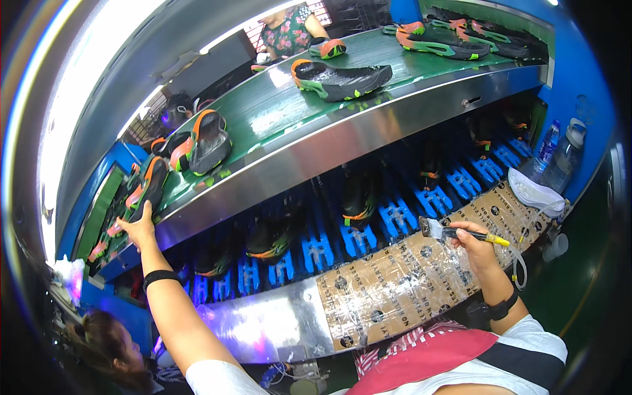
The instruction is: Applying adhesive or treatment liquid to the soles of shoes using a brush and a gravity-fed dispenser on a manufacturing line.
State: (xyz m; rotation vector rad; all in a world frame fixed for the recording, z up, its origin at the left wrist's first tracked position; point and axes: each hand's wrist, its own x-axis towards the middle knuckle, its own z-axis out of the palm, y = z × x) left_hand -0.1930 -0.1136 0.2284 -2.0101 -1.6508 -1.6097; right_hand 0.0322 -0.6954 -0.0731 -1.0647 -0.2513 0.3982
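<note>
My left hand [139, 228] reaches to the left end of the green conveyor belt. Its thumb and fingers are spread around the lower end of a black and orange shoe sole [155, 179]. In my right hand [475, 246] is a flat paintbrush [461, 232] with a black and yellow handle, its bristles pointing left above the cardboard-covered ledge. Other soles in black, orange and green lie on the belt: one sole [342, 80] near the middle, another sole [209, 143] closer to my left hand.
Below the belt's metal edge [368, 117], black shoe uppers [359, 196] sit in a row by blue racks [398, 216]. A cardboard-covered ledge [388, 289] runs before me. Bottles [548, 146] and a white cap-like cloth [534, 192] lie at right. People are across the belt and at lower left.
</note>
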